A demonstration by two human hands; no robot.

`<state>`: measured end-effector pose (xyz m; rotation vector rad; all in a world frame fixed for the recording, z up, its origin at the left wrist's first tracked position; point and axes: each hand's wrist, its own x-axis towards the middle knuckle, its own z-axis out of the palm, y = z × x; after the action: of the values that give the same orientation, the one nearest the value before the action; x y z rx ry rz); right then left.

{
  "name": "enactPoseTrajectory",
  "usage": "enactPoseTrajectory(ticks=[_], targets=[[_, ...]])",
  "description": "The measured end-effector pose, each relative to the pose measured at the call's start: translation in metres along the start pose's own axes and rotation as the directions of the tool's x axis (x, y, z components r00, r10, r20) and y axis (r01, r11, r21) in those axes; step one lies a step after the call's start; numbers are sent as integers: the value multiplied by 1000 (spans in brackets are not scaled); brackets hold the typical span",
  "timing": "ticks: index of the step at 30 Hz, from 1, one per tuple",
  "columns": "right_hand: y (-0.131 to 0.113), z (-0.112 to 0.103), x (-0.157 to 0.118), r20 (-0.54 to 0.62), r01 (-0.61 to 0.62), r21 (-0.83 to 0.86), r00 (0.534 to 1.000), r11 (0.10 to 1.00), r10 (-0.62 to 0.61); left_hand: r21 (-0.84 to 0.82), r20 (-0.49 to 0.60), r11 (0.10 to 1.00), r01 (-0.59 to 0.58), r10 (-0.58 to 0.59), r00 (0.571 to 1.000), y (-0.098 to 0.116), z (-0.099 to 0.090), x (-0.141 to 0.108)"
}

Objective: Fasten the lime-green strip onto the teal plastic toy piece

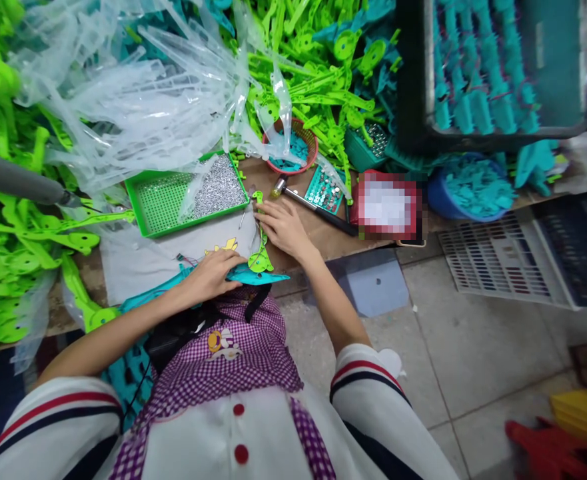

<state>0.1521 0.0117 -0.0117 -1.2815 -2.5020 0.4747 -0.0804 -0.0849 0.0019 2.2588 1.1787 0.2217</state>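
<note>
- Left hand (pixel 213 275) lies flat on a teal plastic part (pixel 253 275) at the bench edge.
- Right hand (pixel 282 227) presses a green plastic part (pixel 260 257) just beyond it.
- A hammer (pixel 313 205) lies right of the right hand.
- A green tray (pixel 146 207) of small metal pieces sits left of it.

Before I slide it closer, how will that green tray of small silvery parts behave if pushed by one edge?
The green tray looks shallow and thin-walled, so it may flex or pivot. The loose silvery parts are heaped at one end, so they would probably shift and could spill over the low rim. A clear plastic bag draped into it may drag along.
</note>
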Motion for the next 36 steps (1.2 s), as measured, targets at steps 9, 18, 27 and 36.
enactPoseTrajectory(ticks=[9,18,27,36], targets=[[4,7,-14,-41,-115,37,992,993,116,-26,15,999,44,-44,999,1,-3,0],[3,6,-8,-82,-169,48,982,985,172,-21,-44,998,62,-63,997,-3,-6,3],[-77,-1,-46,-15,111,139,994,984,-110,80,-115,993,83,-73,991,0,-19,-20],[-79,25,-49,41,67,56,997,996,-69,332,-132,941,72,-29,991,30,-26,-30]])
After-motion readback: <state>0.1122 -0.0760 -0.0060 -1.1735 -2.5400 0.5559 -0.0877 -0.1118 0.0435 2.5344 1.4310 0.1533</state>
